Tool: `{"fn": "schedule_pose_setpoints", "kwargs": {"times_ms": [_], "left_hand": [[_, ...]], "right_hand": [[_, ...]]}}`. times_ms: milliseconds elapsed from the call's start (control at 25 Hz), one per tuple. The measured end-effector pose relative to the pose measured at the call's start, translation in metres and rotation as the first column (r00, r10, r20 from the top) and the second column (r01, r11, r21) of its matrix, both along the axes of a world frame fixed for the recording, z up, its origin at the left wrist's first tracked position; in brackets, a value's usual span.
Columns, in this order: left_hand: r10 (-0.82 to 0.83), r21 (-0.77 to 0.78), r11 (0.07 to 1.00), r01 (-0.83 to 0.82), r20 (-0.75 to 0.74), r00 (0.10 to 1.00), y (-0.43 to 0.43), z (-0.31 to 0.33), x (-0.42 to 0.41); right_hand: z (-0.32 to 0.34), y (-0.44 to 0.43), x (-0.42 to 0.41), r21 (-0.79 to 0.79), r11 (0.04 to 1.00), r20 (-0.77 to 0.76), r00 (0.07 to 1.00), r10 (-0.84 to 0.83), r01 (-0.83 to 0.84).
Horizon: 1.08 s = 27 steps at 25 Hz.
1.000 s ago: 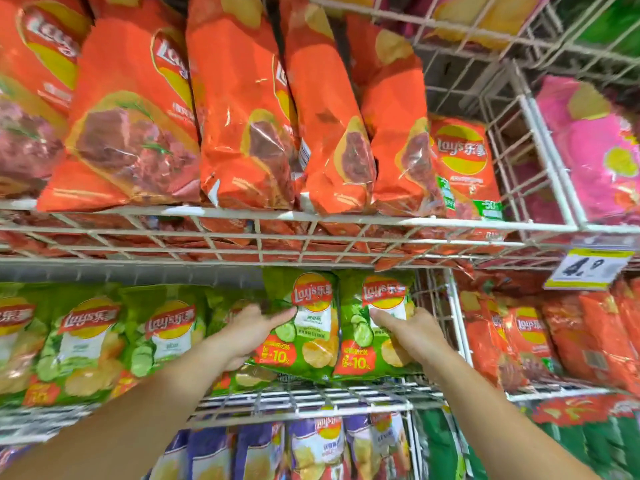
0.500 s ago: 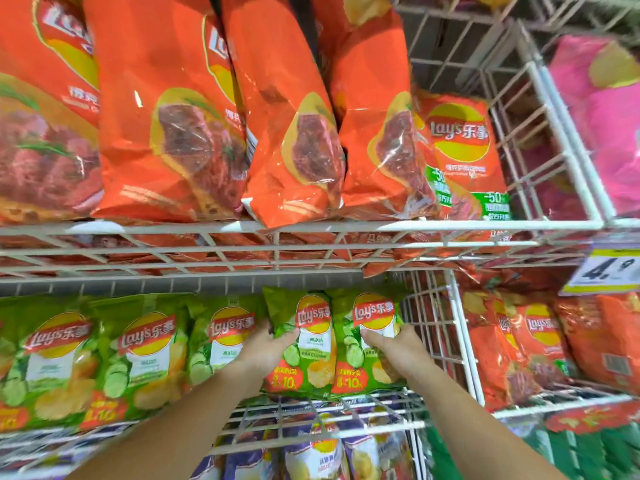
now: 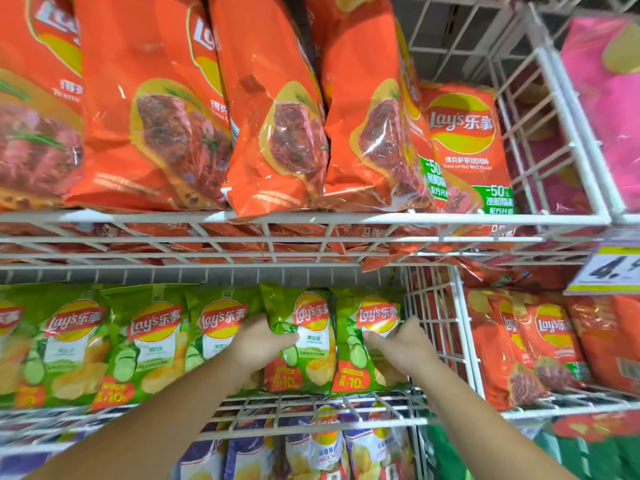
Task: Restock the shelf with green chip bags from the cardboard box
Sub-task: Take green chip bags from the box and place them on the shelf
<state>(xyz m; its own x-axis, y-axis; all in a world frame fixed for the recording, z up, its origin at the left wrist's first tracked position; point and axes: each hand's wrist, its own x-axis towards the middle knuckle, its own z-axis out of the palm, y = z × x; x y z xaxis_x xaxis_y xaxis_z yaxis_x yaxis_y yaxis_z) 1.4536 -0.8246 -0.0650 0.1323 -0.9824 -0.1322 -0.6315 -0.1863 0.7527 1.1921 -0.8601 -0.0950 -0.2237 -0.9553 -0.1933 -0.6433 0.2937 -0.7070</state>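
Observation:
Two green chip bags stand upright side by side at the right end of the white wire shelf (image 3: 311, 408). My left hand (image 3: 259, 344) grips the left green bag (image 3: 304, 341) on its left edge. My right hand (image 3: 401, 346) grips the right green bag (image 3: 367, 341) on its right edge, close to the wire divider (image 3: 433, 323). A row of more green chip bags (image 3: 145, 344) fills the shelf to the left. The cardboard box is out of view.
Large orange chip bags (image 3: 277, 116) fill the shelf above, hanging over its front rail. Smaller orange bags (image 3: 540, 344) sit in the bay to the right, pink bags (image 3: 609, 98) at upper right, purple bags (image 3: 318, 448) on the shelf below. A yellow price tag (image 3: 613, 268) hangs at right.
The camera has moved closer and tilted up. Both hands have pushed the two green bags further back into the shelf, upright against the row.

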Motion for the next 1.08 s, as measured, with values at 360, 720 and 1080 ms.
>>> {"fn": "schedule_pose_setpoints", "kwargs": {"times_ms": [360, 720, 1080], "left_hand": [[-0.065, -0.062, 0.990, 0.130, 0.617, 0.785, 0.025, 0.030, 0.004], [-0.286, 0.087, 0.885, 0.457, 0.877, 0.387, -0.002, -0.036, -0.008], [-0.285, 0.137, 0.895, 0.425, 0.908, 0.307, -0.007, -0.036, -0.012]], "right_hand": [[0.025, 0.020, 0.011, -0.138, 0.951, -0.383, 0.901, 0.205, -0.275], [-0.001, 0.010, 0.018, 0.090, 0.775, -0.717, 0.500, 0.486, -0.625], [-0.005, 0.005, 0.025, 0.138, 0.774, -0.746, 0.450, 0.492, -0.618]]}}
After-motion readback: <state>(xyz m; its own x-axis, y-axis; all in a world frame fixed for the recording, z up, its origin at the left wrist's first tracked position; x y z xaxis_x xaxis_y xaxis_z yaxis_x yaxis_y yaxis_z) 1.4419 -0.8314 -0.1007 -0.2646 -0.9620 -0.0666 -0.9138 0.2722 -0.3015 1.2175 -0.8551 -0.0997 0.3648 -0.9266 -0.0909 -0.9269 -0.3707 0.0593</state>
